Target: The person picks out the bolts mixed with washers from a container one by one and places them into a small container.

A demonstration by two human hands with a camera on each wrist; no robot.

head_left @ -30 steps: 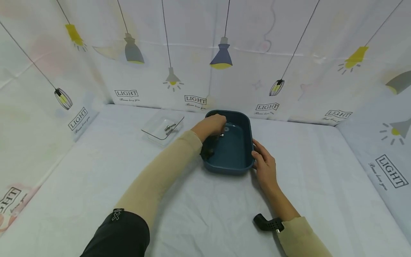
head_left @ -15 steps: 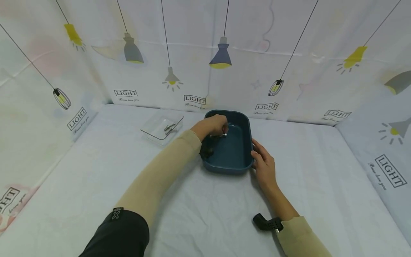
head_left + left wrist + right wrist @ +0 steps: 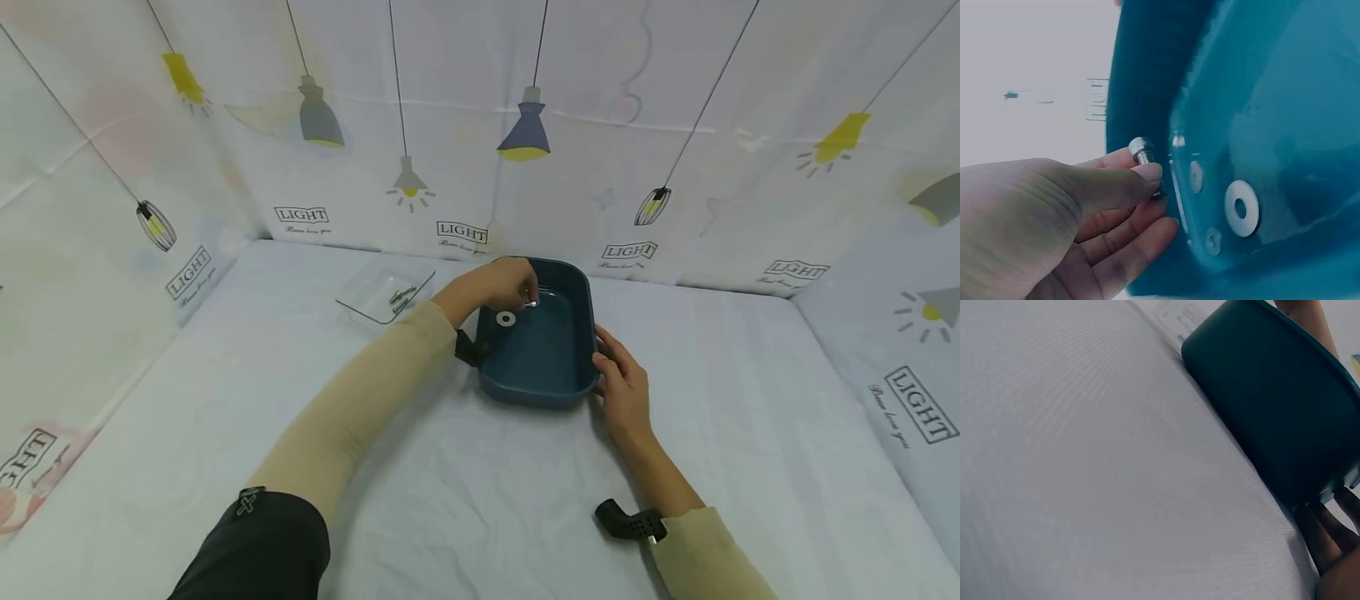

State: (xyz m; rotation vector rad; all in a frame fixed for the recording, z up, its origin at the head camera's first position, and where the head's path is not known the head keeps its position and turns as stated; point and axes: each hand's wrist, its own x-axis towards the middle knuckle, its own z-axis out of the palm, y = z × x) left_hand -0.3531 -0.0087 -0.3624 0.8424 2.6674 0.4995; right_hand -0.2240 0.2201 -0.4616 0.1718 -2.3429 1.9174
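My left hand (image 3: 495,283) reaches over the left rim of a dark teal rectangular tub (image 3: 543,358). Between thumb and fingers it pinches a silver socket-head screw (image 3: 1142,147), head up and slightly tilted, in the left wrist view. A flat metal washer (image 3: 1242,208) lies inside the tub near that hand; fainter ring shapes show close by. My right hand (image 3: 626,396) rests against the tub's outer right side, its thumb up at the rim. In the right wrist view its fingertips touch the outer wall (image 3: 1272,412) low down, close to the cloth.
Left of the tub stands a shallow clear plastic box (image 3: 378,287) with several metal screws (image 3: 402,297) in it. White cloth (image 3: 480,500) covers the table, and a lamp-printed backdrop (image 3: 570,192) rises behind and at both sides.
My left hand has moved slightly toward the tub's far end with the screw, and a washer shows below it. The right hand stays at the tub's side.
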